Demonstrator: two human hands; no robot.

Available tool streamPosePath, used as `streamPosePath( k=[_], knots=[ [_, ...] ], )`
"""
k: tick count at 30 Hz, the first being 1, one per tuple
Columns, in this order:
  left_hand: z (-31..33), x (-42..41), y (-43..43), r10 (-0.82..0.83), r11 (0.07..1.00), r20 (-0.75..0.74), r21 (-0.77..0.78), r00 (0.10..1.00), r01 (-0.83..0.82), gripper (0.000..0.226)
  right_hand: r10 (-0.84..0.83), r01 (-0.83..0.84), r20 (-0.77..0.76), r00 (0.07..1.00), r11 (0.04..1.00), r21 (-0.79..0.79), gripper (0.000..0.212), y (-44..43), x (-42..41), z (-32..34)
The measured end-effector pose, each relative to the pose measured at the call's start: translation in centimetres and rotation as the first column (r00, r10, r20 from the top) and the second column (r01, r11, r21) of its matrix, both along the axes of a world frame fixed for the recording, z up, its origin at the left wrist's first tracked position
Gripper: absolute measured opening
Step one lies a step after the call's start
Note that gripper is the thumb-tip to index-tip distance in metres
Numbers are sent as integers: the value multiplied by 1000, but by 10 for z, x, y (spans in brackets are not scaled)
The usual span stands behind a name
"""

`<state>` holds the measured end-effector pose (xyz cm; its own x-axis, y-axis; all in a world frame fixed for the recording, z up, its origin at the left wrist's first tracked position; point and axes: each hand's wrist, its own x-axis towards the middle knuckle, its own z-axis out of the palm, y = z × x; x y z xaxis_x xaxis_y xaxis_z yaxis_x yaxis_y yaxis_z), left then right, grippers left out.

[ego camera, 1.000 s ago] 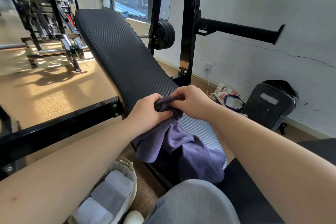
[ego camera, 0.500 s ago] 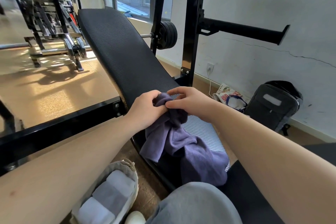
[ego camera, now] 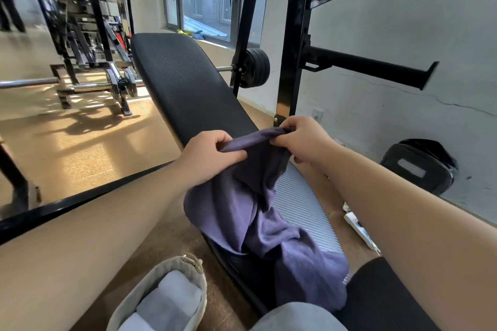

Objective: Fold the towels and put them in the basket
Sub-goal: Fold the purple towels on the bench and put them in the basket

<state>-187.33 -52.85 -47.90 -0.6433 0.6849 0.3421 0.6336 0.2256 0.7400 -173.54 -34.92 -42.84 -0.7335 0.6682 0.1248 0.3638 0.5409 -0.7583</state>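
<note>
Pinched at its top edge by both hands: the purple towel [ego camera: 258, 209], bunched and twisted, hanging from the grip and trailing down over the lower end of the black bench [ego camera: 188, 88] toward the lap. Gripped on one side by the left hand [ego camera: 207, 158], thumb against curled fingers, and on the other by the right hand [ego camera: 304, 142], fingers curled round the cloth, with a short stretch of hem pulled taut between. Hands held near each other but apart, probably to find a corner and work along the hem before spreading it. Lifted clear of the padding rather than laid flat, most likely so that the weight of the cloth can pull out the twists. Not yet folded; judged to be at the very start of this towel, with an edge being located. Next, in all likelihood, sliding the hands outward along the hem to the corners, then laying it flat on the bench. Set on the floor beside the bench, below the left forearm: the pale fabric basket [ego camera: 129, 301], already holding folded light towels [ego camera: 174, 301], within easy reach for dropping this one in. Some risk of the trailing end slipping off onto the floor. By the wall at right, well apart, a black backpack [ego camera: 419, 166].
</note>
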Motion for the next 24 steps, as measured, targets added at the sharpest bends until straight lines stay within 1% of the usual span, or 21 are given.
streamPosePath(
  k=[1,2,4,5,6,8,11,13,15,19,21,23,24],
  knots=[
    [3,-5,-2,8,1000,12,3,1000,-8,26,-27,27,-23,999,1000,1,9,4,-3,3],
    [7,-11,-3,11,1000,25,7,1000,-11,26,-48,46,-57,997,998,-46,9,8,-8,5],
    [14,-24,-6,15,1000,32,4,999,-15,29,-83,51,-152,985,979,-198,13,14,-19,10],
    [18,-31,-7,22,1000,23,-8,999,-22,32,-97,44,-200,975,967,-251,15,16,-25,12],
    [23,-38,-8,34,999,6,-28,999,-34,34,-108,41,-237,966,961,-272,16,20,-32,15],
    [31,-53,-12,67,995,-49,-73,997,-70,35,-140,73,-259,956,965,-252,18,27,-47,18],
    [43,-76,-18,106,984,-146,-124,984,-124,30,-198,143,-270,942,967,-209,22,36,-69,23],
    [48,-93,-23,97,977,-170,-173,981,-126,21,-209,155,-307,928,969,-190,22,42,-85,25],
    [51,-107,-27,77,962,-151,-247,985,-113,9,-214,159,-357,909,971,-177,21,47,-100,29],
    [52,-133,-31,60,928,-117,-358,991,-98,21,-241,224,-400,884,971,-89,20,59,-127,37],
    [49,-148,-30,83,898,-127,-421,988,-130,20,-254,246,-405,878,967,-72,20,65,-141,41],
    [47,-163,-28,153,886,-169,-412,974,-211,19,-265,266,-413,872,962,-54,15,70,-154,42],
    [47,-170,-27,204,892,-202,-366,958,-267,19,-270,277,-416,868,960,-46,12,72,-160,42]
  ],
)
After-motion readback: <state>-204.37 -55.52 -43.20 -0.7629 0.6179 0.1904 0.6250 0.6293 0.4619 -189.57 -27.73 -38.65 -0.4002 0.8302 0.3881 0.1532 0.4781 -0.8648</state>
